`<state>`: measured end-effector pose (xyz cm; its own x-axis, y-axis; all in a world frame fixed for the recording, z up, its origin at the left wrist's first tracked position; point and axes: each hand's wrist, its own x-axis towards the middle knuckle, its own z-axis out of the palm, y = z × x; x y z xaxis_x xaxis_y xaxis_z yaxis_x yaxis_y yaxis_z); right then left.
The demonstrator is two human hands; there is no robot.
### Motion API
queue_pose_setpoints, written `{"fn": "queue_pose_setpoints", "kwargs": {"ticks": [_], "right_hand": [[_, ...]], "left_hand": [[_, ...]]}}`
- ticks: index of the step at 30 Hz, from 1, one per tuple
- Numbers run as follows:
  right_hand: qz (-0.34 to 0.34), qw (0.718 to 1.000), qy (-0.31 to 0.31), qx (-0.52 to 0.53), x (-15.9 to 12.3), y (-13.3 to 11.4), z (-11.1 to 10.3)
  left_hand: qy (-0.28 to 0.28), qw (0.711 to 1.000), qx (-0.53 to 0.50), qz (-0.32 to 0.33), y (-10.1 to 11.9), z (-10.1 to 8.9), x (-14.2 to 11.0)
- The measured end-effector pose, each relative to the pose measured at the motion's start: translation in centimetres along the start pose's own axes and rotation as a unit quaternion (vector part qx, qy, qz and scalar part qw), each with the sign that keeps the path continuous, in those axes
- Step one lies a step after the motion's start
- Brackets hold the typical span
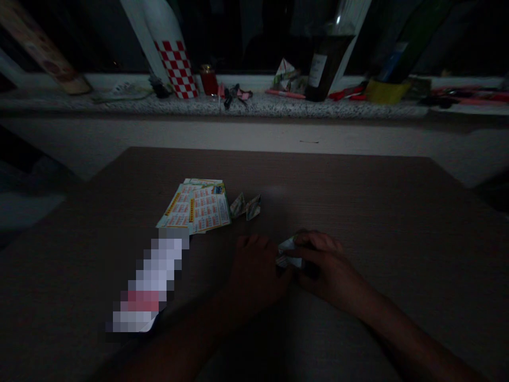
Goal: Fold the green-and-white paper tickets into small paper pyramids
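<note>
leans over brown desk [358, 196]. curls left hand [256, 268], cannot tell on what; clamps fingers of right hand [328, 265] on folded printed paper [287, 245] between both, slanted away rightward along its far edge; cannot tell covered long axis.

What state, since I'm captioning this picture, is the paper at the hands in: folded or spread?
Folded: the paper between the left hand and right hand shows angled facets; its full shape is hidden.

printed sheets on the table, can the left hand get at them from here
Probably yes: the printed sheets lie ahead and to the left of the left hand, with no visible barrier between, though that hand is beside the small folded paper.
</note>
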<state>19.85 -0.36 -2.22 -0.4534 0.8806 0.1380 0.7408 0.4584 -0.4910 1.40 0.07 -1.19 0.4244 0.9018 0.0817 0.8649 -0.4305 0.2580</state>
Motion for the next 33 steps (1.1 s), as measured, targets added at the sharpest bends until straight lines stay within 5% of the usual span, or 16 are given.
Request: {"fn": "queue_pose_setpoints", "kwargs": {"ticks": [19,33], "right_hand": [[-0.036,0.999,-0.024,0.005,-0.1,0.5,-0.8],[-0.021,0.998,-0.051,-0.005,0.0,0.5,-0.6]], "left_hand": [[0.005,1.0,0.028,-0.007,0.3,-0.1,0.1],[-0.058,0.997,0.04,-0.021,-0.7,-1.9,0.4]]}}
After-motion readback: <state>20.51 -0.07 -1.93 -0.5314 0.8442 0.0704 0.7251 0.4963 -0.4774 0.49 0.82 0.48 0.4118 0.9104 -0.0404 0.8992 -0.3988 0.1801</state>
